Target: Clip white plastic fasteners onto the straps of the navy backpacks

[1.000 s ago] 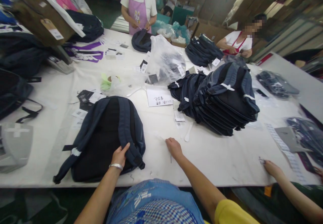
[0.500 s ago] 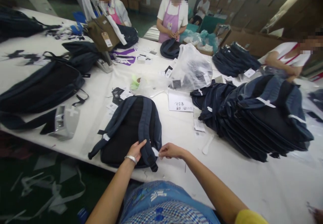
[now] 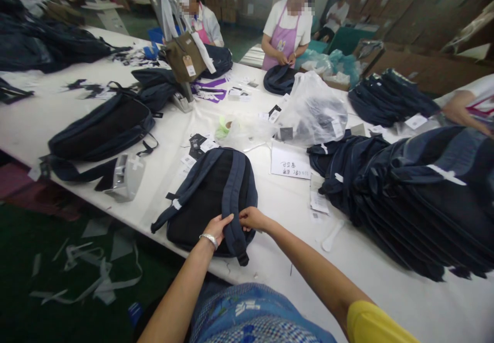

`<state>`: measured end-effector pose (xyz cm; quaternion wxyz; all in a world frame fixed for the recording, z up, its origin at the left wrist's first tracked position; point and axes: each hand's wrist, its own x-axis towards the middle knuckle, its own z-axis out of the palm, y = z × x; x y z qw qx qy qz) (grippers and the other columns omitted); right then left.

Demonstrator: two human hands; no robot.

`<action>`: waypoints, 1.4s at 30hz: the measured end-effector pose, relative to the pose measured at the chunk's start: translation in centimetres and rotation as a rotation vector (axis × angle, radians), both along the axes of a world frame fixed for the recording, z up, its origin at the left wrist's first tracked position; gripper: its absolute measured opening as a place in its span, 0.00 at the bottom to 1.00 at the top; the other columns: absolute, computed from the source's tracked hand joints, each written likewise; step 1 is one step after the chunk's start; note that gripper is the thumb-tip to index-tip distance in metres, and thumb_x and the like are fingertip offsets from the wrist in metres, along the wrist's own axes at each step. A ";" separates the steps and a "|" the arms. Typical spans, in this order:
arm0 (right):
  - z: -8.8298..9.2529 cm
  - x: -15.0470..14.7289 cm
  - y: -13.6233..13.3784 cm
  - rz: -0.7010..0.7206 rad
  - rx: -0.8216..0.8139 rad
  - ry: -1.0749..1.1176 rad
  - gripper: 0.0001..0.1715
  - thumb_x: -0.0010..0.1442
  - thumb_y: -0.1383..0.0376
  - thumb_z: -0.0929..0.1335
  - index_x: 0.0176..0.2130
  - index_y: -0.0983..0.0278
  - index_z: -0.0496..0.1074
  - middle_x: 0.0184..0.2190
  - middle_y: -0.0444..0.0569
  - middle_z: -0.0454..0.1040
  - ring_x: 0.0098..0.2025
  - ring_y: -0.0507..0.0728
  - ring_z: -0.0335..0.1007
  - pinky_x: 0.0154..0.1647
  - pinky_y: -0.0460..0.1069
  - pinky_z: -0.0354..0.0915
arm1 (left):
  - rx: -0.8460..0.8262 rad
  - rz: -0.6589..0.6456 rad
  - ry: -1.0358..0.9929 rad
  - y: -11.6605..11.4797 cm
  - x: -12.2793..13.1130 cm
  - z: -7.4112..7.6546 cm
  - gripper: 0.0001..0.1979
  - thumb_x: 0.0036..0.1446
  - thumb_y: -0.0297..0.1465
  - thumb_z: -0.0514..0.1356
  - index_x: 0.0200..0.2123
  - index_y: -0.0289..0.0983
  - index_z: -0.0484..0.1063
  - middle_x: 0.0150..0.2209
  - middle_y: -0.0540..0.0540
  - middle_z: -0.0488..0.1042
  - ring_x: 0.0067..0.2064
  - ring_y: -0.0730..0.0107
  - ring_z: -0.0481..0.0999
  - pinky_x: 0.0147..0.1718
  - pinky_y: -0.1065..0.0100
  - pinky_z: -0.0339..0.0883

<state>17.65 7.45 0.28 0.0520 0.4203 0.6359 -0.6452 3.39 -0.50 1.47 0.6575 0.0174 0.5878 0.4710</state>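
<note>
A navy backpack (image 3: 210,199) lies back-side up on the white table (image 3: 370,276), right in front of me. My left hand (image 3: 218,226) wears a silver bracelet and grips the lower end of the backpack's right shoulder strap (image 3: 233,214). My right hand (image 3: 251,218) is closed in a pinch against the same strap, just right of my left hand. What it pinches is too small to make out.
A tall stack of navy backpacks (image 3: 417,199) fills the right side. A clear plastic bag (image 3: 314,108), a handwritten paper note (image 3: 290,161) and loose tags lie behind the backpack. Another backpack (image 3: 102,129) lies at left. Other people work across the table. Paper scraps litter the floor.
My right hand moved left from the bare table to the strap and now pinches it. My left hand stays on the strap. The view has swung left.
</note>
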 end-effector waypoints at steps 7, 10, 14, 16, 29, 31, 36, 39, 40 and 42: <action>-1.9 -0.5 -0.6 -0.099 -0.105 0.049 0.06 0.45 0.73 0.65 0.20 0.66 0.67 0.14 0.39 0.65 0.17 0.46 0.58 0.18 0.40 0.54 | 0.061 0.082 0.210 -0.7 1.4 -1.6 0.15 0.39 0.32 0.72 0.31 0.31 0.74 0.26 0.41 0.79 0.29 0.59 0.80 0.33 0.60 0.75; -1.6 -0.2 -0.2 -0.086 -0.238 0.109 0.03 0.46 0.71 0.65 0.24 0.66 0.68 0.18 0.40 0.66 0.19 0.45 0.57 0.18 0.39 0.51 | 0.096 0.154 0.333 -1.1 1.7 -1.8 0.20 0.37 0.30 0.73 0.35 0.33 0.73 0.32 0.41 0.80 0.34 0.60 0.80 0.36 0.62 0.74; -1.1 0.0 0.9 -0.033 -0.403 0.159 0.06 0.44 0.69 0.66 0.28 0.65 0.69 0.20 0.39 0.64 0.18 0.43 0.51 0.17 0.39 0.45 | 0.179 0.163 0.592 -1.5 2.0 -1.7 0.20 0.41 0.30 0.71 0.39 0.36 0.71 0.36 0.40 0.79 0.38 0.61 0.79 0.41 0.63 0.72; -1.0 0.0 1.3 -0.043 -0.498 0.201 0.07 0.44 0.69 0.67 0.29 0.65 0.69 0.21 0.38 0.62 0.18 0.43 0.49 0.17 0.39 0.44 | 0.214 0.183 0.652 -1.7 2.2 -1.6 0.19 0.42 0.29 0.70 0.40 0.36 0.70 0.38 0.40 0.78 0.41 0.62 0.78 0.44 0.64 0.69; -1.8 -0.2 1.6 -0.104 -0.698 0.226 0.12 0.41 0.71 0.71 0.31 0.66 0.71 0.20 0.38 0.63 0.19 0.43 0.52 0.16 0.38 0.45 | -0.025 0.417 0.406 -2.1 3.6 -3.7 0.30 0.35 0.36 0.74 0.42 0.33 0.68 0.36 0.37 0.77 0.36 0.61 0.79 0.37 0.64 0.72; -2.0 -0.2 1.5 -0.097 -0.625 0.200 0.11 0.41 0.69 0.72 0.29 0.66 0.71 0.19 0.39 0.65 0.18 0.43 0.53 0.17 0.39 0.49 | 0.050 0.406 0.293 -1.9 3.7 -4.1 0.26 0.34 0.36 0.74 0.37 0.32 0.70 0.36 0.37 0.79 0.37 0.60 0.79 0.38 0.64 0.73; -2.5 -0.6 1.5 -0.088 -0.518 0.165 0.10 0.41 0.66 0.72 0.26 0.67 0.69 0.19 0.40 0.68 0.17 0.43 0.54 0.16 0.40 0.46 | 0.079 0.378 0.246 -2.0 3.5 -4.5 0.23 0.34 0.38 0.74 0.34 0.32 0.74 0.33 0.38 0.80 0.33 0.60 0.80 0.36 0.63 0.74; -2.7 -0.8 1.5 -0.061 -0.471 0.145 0.09 0.41 0.66 0.72 0.24 0.67 0.69 0.18 0.40 0.68 0.16 0.43 0.54 0.15 0.40 0.43 | 0.067 0.378 0.251 -2.1 3.4 -4.4 0.22 0.35 0.38 0.73 0.33 0.32 0.74 0.32 0.39 0.80 0.31 0.60 0.80 0.34 0.62 0.75; -2.7 -0.9 1.5 -0.055 -0.463 0.142 0.09 0.42 0.66 0.72 0.24 0.67 0.69 0.18 0.40 0.69 0.16 0.43 0.55 0.15 0.40 0.44 | 0.064 0.382 0.255 -2.1 3.3 -4.3 0.22 0.35 0.38 0.73 0.32 0.32 0.74 0.32 0.39 0.80 0.31 0.60 0.80 0.33 0.62 0.75; -2.4 -0.9 1.6 -0.041 -0.433 0.142 0.09 0.44 0.65 0.72 0.26 0.67 0.69 0.19 0.40 0.70 0.18 0.43 0.58 0.17 0.39 0.49 | 0.054 0.395 0.273 -2.1 3.3 -4.3 0.21 0.35 0.37 0.73 0.31 0.32 0.74 0.31 0.39 0.80 0.30 0.61 0.79 0.33 0.63 0.75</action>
